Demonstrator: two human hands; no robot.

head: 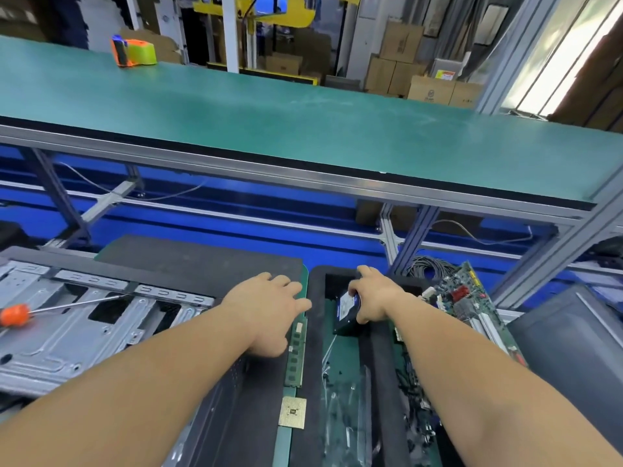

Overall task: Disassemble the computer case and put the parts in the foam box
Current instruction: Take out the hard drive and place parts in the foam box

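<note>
The grey metal computer case (84,335) lies open on its side at the left. The black foam box (315,335) stands right of it, seen from above. My right hand (374,294) is shut on a black hard drive (347,311) with a white and blue label, held tilted inside the box's upper compartment. My left hand (269,308) hovers with fingers spread over the box's left wall and holds nothing. A green memory stick (296,355) and a square processor chip (292,412) lie along the box's left edge.
An orange-handled screwdriver (20,314) rests on the case. A green circuit board (467,294) and coiled cables (428,266) lie right of the box. A dark panel (569,348) sits at the far right. Clear plastic bags (347,406) lie in the box. A shelf with a tape dispenser (133,52) runs overhead.
</note>
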